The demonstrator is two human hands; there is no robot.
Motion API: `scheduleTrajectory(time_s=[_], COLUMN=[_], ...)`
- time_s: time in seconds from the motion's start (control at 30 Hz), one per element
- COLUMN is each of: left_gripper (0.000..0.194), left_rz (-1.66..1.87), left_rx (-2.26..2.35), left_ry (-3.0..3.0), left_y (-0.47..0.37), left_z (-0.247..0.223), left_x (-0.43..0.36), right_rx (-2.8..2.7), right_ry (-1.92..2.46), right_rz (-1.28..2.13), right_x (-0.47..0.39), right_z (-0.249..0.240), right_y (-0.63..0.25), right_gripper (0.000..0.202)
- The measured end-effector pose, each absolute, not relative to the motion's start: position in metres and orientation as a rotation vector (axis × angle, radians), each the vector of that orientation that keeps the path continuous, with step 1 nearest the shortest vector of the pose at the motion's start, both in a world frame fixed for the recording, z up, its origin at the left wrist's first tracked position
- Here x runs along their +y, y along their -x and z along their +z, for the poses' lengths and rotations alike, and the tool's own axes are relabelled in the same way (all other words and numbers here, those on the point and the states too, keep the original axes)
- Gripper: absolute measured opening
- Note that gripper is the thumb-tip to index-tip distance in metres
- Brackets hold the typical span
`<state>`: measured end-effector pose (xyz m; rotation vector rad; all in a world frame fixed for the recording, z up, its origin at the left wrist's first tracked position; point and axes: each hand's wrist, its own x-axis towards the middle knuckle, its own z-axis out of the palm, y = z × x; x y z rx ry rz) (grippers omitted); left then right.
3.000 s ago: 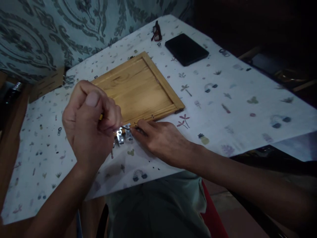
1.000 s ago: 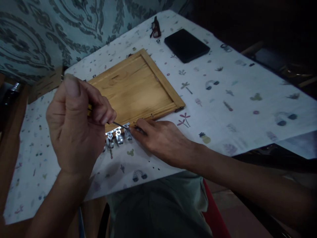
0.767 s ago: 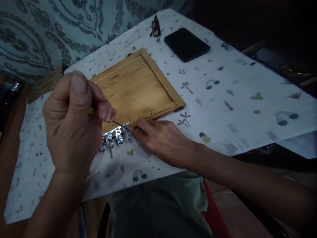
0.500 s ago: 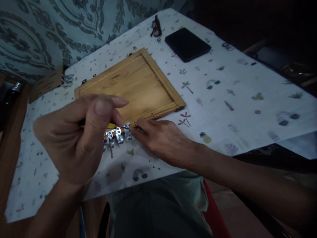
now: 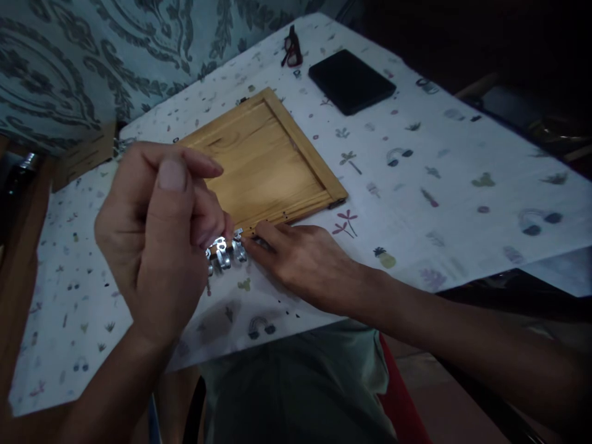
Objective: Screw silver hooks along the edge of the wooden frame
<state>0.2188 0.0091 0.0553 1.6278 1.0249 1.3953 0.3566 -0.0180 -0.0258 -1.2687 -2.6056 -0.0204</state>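
Note:
A framed wooden panel (image 5: 263,160) lies flat on the patterned tablecloth. Several silver metal hinges (image 5: 224,253) sit along its near edge. My left hand (image 5: 160,228) is raised over the panel's near left corner, fingers curled; what it holds is hidden behind the fingers. Low at the near edge, my right hand (image 5: 305,262) rests with its fingertips against the rightmost hinge and the wood, fingers closed together. The small part under those fingertips cannot be made out.
A black tablet-like object (image 5: 351,82) and dark red glasses (image 5: 291,49) lie at the back of the white patterned tablecloth (image 5: 435,185). A brown cardboard piece (image 5: 86,157) is at the far left, beside the patterned wall.
My left hand has turned more upright and shifted right, and the yellow piece seen by its fingers is now hidden. My right hand has stayed in place.

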Motion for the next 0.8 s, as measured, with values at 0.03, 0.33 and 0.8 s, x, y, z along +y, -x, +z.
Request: scheduleTrajectory(time_s=[0.03, 0.33, 0.8], left_gripper=[0.027, 0.03, 0.022], left_rz=[1.403, 1.441, 1.07], left_rx=[0.997, 0.787, 0.48], left_ry=[-1.594, -1.496, -1.562], left_y=[-0.22, -0.225, -0.21], left_z=[0.054, 0.051, 0.053], left_x=[0.011, 0.028, 0.053], right_rx=[-2.6, -2.595, -2.591], right_ry=[1.262, 1.24, 1.232], right_rz=[-0.022, -0.024, -0.069], right_x=[-0.018, -0.018, -0.019], right_z=[-0.026, -0.027, -0.027], right_y=[-0.357, -0.358, -0.357], right_gripper=[0.029, 0.029, 0.026])
